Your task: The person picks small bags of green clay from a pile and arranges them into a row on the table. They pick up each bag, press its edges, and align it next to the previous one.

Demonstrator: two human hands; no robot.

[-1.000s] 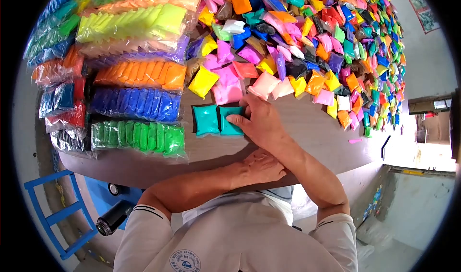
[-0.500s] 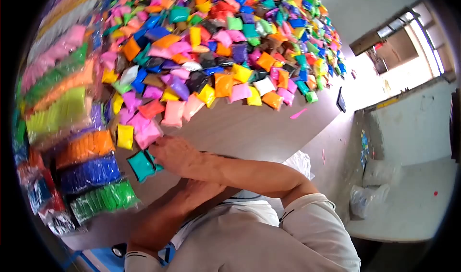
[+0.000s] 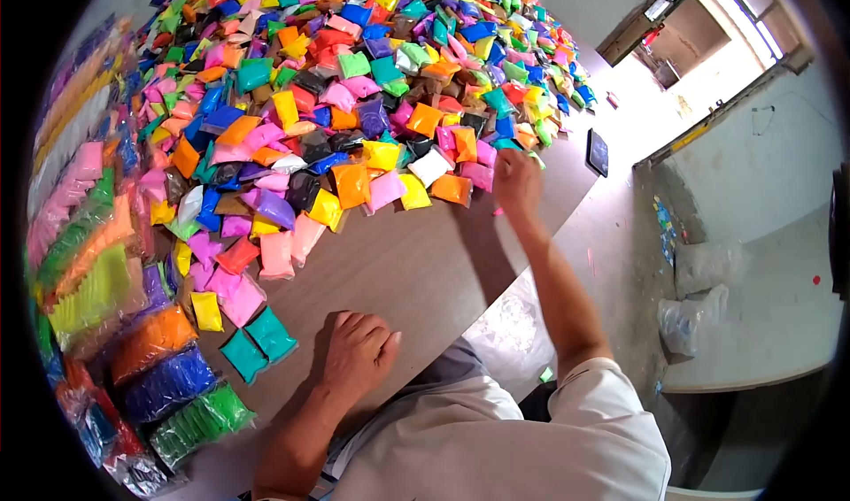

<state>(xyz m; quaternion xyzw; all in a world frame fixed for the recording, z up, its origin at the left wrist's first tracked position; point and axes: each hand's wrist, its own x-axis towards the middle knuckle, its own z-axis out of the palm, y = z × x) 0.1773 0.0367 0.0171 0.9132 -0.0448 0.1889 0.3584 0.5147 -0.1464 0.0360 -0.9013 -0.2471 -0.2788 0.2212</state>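
My left hand (image 3: 359,355) rests palm down near the table's front edge, its fingers curled in and the thumb out to the side. Nothing shows in it. Left of it, two teal packets (image 3: 271,334) lie side by side on the table. My right hand (image 3: 518,182) is stretched out to the near right edge of a heap of small coloured packets (image 3: 372,116). Its fingers are curled, and whatever they hold is hidden. A pink packet (image 3: 478,176) and a teal packet (image 3: 506,144) lie close by those fingers.
Clear bags of sorted packets, such as orange (image 3: 155,342), blue (image 3: 170,384) and green (image 3: 202,423), line the left side. A dark phone (image 3: 598,152) lies at the table's right edge. Clear plastic bags (image 3: 692,321) stand at the right.
My right hand has moved from the teal packet at left to the heap's right edge. Two teal packets now show where one was visible. My left hand is uncovered; the view has shifted.
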